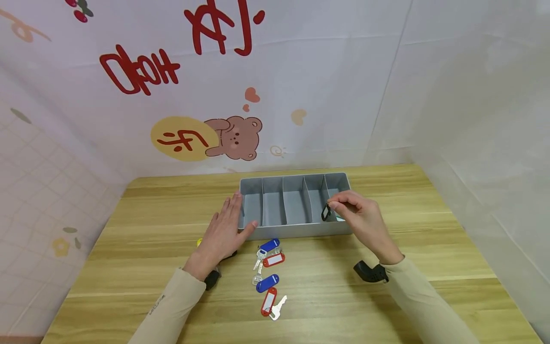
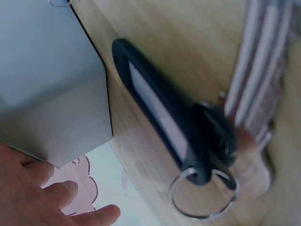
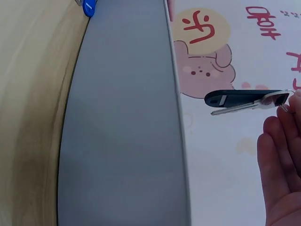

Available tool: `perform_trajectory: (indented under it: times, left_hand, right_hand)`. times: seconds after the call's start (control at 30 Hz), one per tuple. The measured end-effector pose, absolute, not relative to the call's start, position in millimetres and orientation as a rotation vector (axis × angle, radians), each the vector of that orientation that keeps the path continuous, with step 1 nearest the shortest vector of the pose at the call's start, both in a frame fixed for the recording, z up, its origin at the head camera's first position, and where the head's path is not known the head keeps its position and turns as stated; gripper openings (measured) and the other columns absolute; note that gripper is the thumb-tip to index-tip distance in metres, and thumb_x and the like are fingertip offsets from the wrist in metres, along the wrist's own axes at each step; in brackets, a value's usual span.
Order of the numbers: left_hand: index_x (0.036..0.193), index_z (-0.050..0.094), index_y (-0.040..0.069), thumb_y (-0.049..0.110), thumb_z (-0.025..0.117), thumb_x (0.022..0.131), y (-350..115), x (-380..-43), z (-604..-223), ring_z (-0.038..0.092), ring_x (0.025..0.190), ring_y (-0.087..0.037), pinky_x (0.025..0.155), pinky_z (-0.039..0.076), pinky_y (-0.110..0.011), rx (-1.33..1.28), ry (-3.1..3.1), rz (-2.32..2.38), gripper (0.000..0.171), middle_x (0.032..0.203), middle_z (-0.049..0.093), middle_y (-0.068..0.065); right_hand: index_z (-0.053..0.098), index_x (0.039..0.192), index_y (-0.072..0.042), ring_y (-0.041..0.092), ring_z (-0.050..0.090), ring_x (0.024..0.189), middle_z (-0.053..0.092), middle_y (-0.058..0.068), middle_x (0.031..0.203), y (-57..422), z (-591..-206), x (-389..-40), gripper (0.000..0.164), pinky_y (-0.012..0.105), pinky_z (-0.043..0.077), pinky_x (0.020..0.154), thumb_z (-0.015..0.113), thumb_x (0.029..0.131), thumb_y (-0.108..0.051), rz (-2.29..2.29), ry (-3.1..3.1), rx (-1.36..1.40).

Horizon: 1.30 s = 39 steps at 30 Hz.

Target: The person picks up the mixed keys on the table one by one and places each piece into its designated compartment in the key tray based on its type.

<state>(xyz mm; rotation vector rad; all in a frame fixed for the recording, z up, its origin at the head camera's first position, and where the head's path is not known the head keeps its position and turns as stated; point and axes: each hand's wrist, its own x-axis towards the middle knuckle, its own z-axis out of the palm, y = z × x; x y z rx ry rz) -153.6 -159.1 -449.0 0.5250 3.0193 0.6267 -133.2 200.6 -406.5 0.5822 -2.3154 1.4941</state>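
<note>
A grey tray (image 1: 301, 231) with several compartments stands at the back of the table. Thumb and fingertips of my right hand (image 1: 367, 220) pinch the ring end of a black key tag (image 1: 325, 213), held up over the tray's right part. In the right wrist view a silver key (image 3: 235, 109) hangs out beside that tag, above the tray's rim. My left hand (image 1: 221, 236) lies with straight fingers along the tray's left end. Below the left wrist, another black key tag (image 2: 160, 113) with its ring and keys (image 2: 258, 94) lies on the table.
In front of the tray lie blue key tags (image 1: 267, 283), red key tags (image 1: 269, 301) and silver keys (image 1: 278, 308). Part of something yellow (image 1: 199, 242) shows beside the left hand. A pale green piece (image 1: 339, 218) sits in the rightmost compartment. A printed cloth (image 1: 335, 95) hangs behind.
</note>
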Motion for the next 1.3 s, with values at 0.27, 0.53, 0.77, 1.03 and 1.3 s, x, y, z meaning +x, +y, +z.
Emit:
perform_trajectory:
  times: [0.27, 0.53, 0.77, 1.03, 1.3]
  left_hand:
    - [0.166, 0.01, 0.004, 0.063, 0.046, 0.103, -159, -154, -449, 0.014, 0.157, -0.039, 0.115, 0.025, -0.072, 0.52, 3.021, 0.615, 0.094, 0.173, 0.01, -0.015]
    - [0.166, 0.01, 0.003, 0.061, 0.048, 0.103, -159, -153, -450, 0.014, 0.157, -0.039, 0.114, 0.025, -0.072, 0.538, 3.021, 0.628, 0.094, 0.173, 0.01, -0.015]
    - [0.166, 0.01, 0.003, 0.062, 0.048, 0.103, -160, -153, -451, 0.014, 0.157, -0.039, 0.115, 0.025, -0.072, 0.54, 3.028, 0.637, 0.094, 0.173, 0.01, -0.015]
    - [0.165, 0.011, 0.001, 0.06, 0.049, 0.103, -159, -153, -450, 0.016, 0.157, -0.04, 0.114, 0.026, -0.073, 0.549, 3.032, 0.636, 0.094, 0.172, 0.013, -0.017]
    - [0.166, 0.01, 0.003, 0.061, 0.049, 0.103, -159, -153, -449, 0.014, 0.157, -0.038, 0.115, 0.026, -0.072, 0.531, 3.034, 0.627, 0.094, 0.172, 0.012, -0.016]
  right_hand:
    - [0.079, 0.103, -0.008, 0.01, 0.062, 0.081, 0.075, 0.004, 0.101, 199, -418, -152, 0.009, 0.015, 0.049, 0.071, 0.075, 0.095, -0.006, 1.402, -2.389, 0.489]
    - [0.08, 0.092, -0.009, 0.012, 0.068, 0.087, 0.075, 0.0, 0.094, 197, -435, -164, 0.007, 0.016, 0.051, 0.078, 0.079, 0.09, -0.002, 1.239, -2.412, 0.517]
    - [0.08, 0.092, -0.008, 0.024, 0.073, 0.094, 0.076, 0.002, 0.097, 192, -442, -171, 0.007, 0.039, 0.055, 0.084, 0.082, 0.087, -0.004, 1.059, -2.446, 0.562]
    - [0.08, 0.092, -0.004, 0.033, 0.068, 0.096, 0.076, 0.009, 0.097, 189, -443, -175, 0.009, 0.05, 0.054, 0.082, 0.084, 0.085, -0.004, 0.891, -2.504, 0.62]
    - [0.078, 0.111, 0.0, 0.04, 0.061, 0.119, 0.072, 0.016, 0.119, 189, -442, -177, 0.023, 0.056, 0.048, 0.1, 0.08, 0.091, -0.011, 0.825, -2.545, 0.668]
